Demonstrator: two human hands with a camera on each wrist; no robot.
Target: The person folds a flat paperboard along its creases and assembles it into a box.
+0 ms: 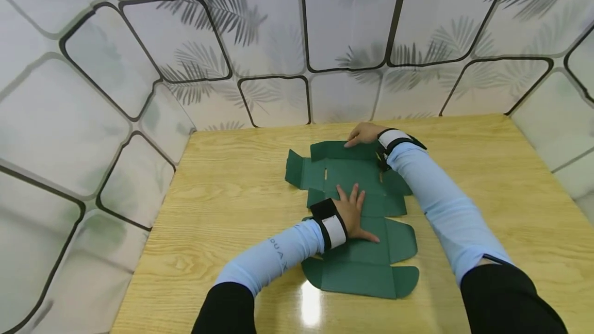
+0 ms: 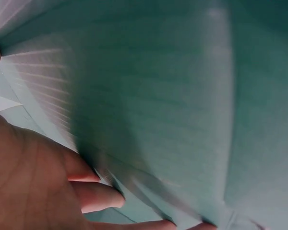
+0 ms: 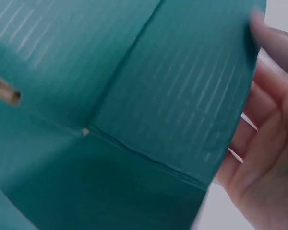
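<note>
An unfolded dark green cardboard box (image 1: 357,277) lies on the wooden table, creased into panels with side flaps. My left hand (image 1: 350,216) rests spread on its middle panels, fingers straight and thumb out to the right. At the far edge, my right hand (image 1: 365,133) pinches the raised far flap (image 1: 330,150). The right wrist view shows the thumb on the near face of this green flap (image 3: 182,91) and the other fingers (image 3: 264,91) behind it. In the left wrist view, fingertips (image 2: 113,197) touch the green board (image 2: 153,105), which is partly blurred.
The pale wood-grain table (image 1: 236,195) extends on both sides of the cardboard. Behind it and along the left hangs a patterned curtain (image 1: 274,30) with dark outlines and leaf prints. Two small slots show in the far panel.
</note>
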